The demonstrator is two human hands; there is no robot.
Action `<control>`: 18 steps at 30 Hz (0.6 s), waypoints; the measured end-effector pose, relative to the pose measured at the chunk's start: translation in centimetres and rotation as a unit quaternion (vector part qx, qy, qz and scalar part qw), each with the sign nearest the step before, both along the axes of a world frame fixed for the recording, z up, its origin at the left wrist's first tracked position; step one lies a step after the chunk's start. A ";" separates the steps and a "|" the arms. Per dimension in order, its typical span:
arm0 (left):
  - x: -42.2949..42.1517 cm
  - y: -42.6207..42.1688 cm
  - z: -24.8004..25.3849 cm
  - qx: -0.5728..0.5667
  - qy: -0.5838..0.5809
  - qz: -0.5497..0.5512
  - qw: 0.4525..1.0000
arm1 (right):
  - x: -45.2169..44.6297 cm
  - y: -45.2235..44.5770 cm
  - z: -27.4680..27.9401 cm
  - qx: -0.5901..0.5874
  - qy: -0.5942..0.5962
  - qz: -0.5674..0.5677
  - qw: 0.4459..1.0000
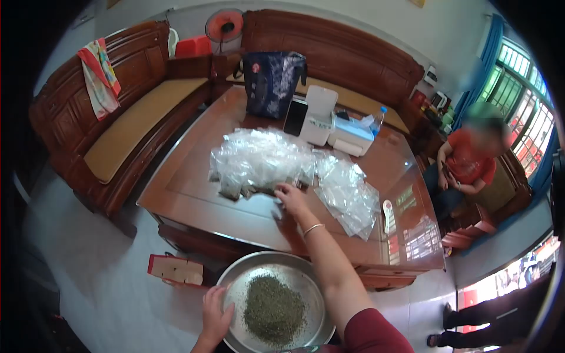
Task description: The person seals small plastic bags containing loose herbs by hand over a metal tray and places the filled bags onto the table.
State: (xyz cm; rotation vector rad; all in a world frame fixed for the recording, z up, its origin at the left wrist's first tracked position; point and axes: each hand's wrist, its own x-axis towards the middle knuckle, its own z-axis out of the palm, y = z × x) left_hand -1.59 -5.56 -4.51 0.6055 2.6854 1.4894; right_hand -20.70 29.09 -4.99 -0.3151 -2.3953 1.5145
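Note:
My right hand (291, 199) reaches over the wooden table (235, 220) to the near edge of a heap of clear plastic bags (262, 156). Its thumb and fingertips are pressed together there, and what they hold is too small to make out. A second pile of flat clear bags (348, 197) lies to the right of my forearm. Below the table edge, a round metal pan (238, 282) holds a mound of dried green herb (273, 309). My left hand (217, 312) rests on the pan's left rim, fingers apart.
Behind the bags stand a dark blue bag (273, 85), a phone (295, 116), a white box (319, 115), a tissue box (351, 134) and a bottle (378, 120). A white spoon (388, 216) lies right. A small box (175, 270) is beside the pan. A person (471, 156) sits right.

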 end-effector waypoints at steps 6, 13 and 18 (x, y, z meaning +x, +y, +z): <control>0.8 -1.0 0.1 -0.035 0.000 -0.006 0.999 | -0.3 -0.5 -2.5 -0.103 0.024 -0.057 0.993; 0.3 -0.6 -2.8 -0.045 0.044 -0.016 0.998 | 5.1 1.2 -2.2 -0.059 0.032 -0.152 0.986; -0.2 -0.1 -1.5 -0.062 0.086 -0.025 0.994 | 8.5 2.0 -0.9 -0.103 -0.012 -0.206 0.973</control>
